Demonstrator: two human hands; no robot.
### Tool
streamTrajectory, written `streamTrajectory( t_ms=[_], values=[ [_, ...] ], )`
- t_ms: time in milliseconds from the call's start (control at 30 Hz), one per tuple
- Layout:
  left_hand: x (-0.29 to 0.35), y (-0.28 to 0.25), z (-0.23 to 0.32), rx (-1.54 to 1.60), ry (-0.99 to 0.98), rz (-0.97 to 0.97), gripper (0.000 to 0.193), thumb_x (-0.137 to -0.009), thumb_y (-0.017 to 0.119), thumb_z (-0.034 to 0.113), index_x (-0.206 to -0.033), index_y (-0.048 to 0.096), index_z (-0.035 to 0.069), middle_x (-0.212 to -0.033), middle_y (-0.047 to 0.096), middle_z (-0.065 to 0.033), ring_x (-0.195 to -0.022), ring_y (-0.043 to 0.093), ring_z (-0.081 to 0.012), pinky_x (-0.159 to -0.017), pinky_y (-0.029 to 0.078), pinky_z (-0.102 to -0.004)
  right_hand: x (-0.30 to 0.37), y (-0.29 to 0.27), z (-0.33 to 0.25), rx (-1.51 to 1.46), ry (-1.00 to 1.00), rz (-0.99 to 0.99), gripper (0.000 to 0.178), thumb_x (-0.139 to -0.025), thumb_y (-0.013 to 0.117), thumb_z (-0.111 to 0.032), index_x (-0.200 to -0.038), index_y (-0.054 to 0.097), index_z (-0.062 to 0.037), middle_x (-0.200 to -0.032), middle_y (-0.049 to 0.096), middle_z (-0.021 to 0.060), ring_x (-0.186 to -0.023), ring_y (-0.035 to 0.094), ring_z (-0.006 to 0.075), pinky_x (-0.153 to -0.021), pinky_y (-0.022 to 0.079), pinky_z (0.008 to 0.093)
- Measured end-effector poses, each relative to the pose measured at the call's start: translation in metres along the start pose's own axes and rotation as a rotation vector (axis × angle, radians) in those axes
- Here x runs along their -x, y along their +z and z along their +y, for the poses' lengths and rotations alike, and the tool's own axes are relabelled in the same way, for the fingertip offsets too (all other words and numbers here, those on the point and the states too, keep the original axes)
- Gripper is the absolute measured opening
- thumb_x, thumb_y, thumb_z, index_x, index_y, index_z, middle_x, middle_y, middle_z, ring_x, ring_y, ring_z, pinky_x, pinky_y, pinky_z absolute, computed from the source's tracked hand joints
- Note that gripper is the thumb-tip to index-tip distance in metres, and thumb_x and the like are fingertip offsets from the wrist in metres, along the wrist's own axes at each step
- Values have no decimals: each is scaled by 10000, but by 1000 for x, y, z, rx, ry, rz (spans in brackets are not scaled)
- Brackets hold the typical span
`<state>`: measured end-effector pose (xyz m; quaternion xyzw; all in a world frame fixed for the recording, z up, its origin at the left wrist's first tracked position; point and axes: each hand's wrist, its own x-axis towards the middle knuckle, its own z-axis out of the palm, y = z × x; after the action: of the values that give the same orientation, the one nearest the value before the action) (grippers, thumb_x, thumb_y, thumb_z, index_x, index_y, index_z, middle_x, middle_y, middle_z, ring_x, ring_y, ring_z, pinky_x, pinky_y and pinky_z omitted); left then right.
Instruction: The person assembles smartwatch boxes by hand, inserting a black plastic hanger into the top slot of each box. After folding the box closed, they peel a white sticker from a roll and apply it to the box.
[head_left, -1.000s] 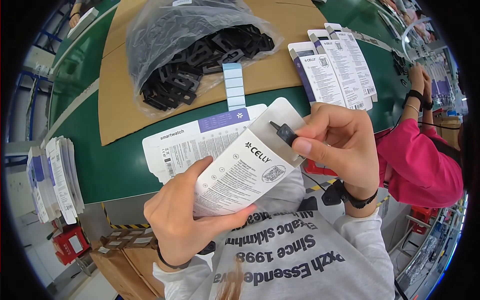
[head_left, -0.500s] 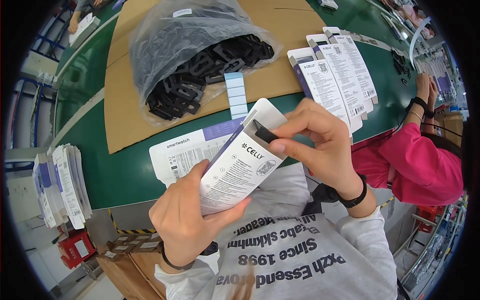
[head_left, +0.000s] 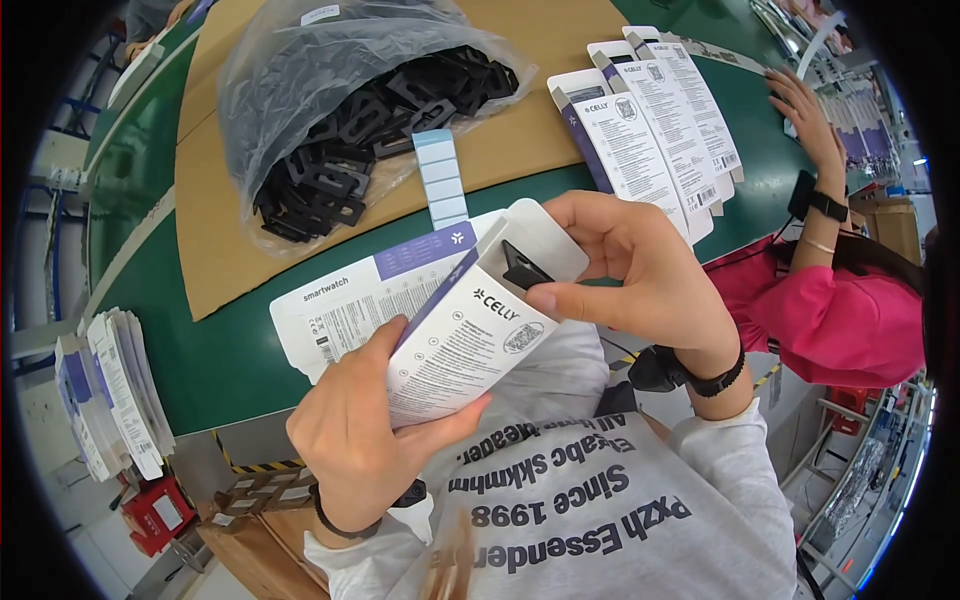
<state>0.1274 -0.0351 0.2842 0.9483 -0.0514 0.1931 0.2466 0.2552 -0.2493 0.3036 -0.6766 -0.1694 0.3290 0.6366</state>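
Note:
My left hand (head_left: 365,420) is wrapped round the lower part of a slim white and purple carton (head_left: 460,330), tilted with its top flap up. A black plastic piece (head_left: 522,266) sits in the carton's open end, partly sticking out. My right hand (head_left: 640,270) grips that end, its thumb at the rim beside the black piece and its fingers at the flap. Behind lies another white and purple carton (head_left: 350,298), flat on the table. Similar black pieces (head_left: 330,170) fill a clear plastic bag (head_left: 270,90) farther back.
A strip of pale blue labels (head_left: 440,175) lies by the bag on a cardboard sheet (head_left: 200,230). Several open cartons (head_left: 650,140) rest at the right, and stacked cartons (head_left: 125,390) stand at the left table edge. A co-worker in a pink top (head_left: 820,320) sits at the right.
The black piece has gone deeper into the carton's end. My right fingers have shifted from pinching it to the flap and rim. The co-worker's hand has reached farther across the table.

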Motion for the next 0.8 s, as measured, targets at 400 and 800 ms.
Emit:
streamTrajectory(
  t_ms=[400,800],
  values=[
    [6,11,3,-10,8,-10,705,-568,918,386,-1065,650,-37,-786,659,-113,-614,645,-246,-549,520,-318,-6,2,18,148,-51,3,330,-921,683,-132,-1217,621,0,-1032,679,59,-950,617,104,-799,500,260],
    [-6,27,13,-32,7,-69,689,-573,915,381,-1062,650,-25,-811,669,-102,-635,659,-251,-557,529,-328,-13,-17,45,511,-346,164,286,-849,732,-115,-1132,696,-91,-919,607,41,-843,572,181,-744,459,300]
  ],
)
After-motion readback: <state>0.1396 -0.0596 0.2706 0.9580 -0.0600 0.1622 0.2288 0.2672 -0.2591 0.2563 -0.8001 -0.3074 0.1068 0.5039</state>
